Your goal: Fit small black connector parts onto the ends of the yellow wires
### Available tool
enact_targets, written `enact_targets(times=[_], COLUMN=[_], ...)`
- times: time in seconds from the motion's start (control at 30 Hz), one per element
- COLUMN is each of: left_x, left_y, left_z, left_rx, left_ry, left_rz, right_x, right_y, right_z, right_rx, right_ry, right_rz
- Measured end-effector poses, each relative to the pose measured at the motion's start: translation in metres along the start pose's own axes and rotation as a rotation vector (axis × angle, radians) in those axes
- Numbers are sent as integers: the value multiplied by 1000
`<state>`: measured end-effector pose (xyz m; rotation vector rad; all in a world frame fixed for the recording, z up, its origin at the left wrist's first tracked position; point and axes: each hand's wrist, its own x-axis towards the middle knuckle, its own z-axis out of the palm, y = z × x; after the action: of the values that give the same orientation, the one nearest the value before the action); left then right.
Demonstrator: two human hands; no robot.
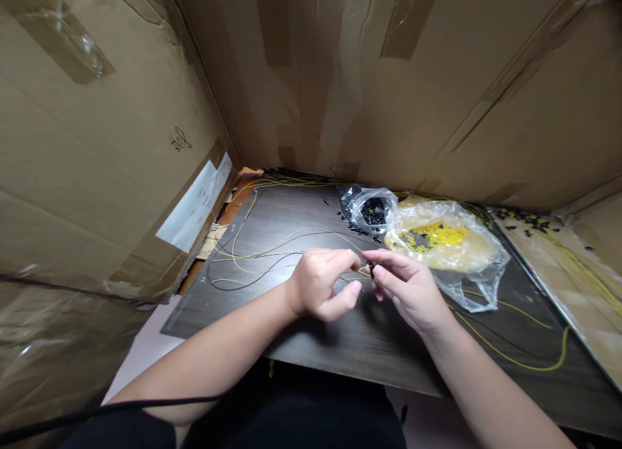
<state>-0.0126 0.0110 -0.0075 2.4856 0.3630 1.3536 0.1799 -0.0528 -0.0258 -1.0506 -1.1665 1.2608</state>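
Observation:
My right hand (405, 284) pinches a small black plastic piece (372, 268) between thumb and fingers, above the dark tabletop. Close to its left, my left hand (323, 284) has curled fingers at a thin yellow cord (360, 269) that runs to the black piece. The left thumb stands a little apart from the index finger, and the other left fingertips are hidden. Thin yellow and black cords (253, 257) loop across the table to the left of my hands.
Behind my hands lie a clear bag of small black parts (373, 210) and a clear bag of yellow pieces (440, 236). Loose black parts (359, 230) are scattered nearby. Cardboard walls (311, 99) enclose the dark table (301, 209). A cardboard sheet (558, 254) with black parts lies right.

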Motion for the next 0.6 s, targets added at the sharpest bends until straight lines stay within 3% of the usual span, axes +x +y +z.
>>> enact_targets(times=[0.23, 0.4, 0.6], left_x=[2, 1, 0], left_y=[2, 3, 0], left_z=[1, 2, 4], left_rx=[-22, -171, -355], left_ry=[21, 16, -3], left_rz=[-37, -205, -366], right_x=[3, 7, 4], right_y=[-7, -15, -8], right_z=[5, 5, 0], right_rx=[109, 181, 138], right_ry=[67, 174, 138], right_rz=[-13, -15, 35])
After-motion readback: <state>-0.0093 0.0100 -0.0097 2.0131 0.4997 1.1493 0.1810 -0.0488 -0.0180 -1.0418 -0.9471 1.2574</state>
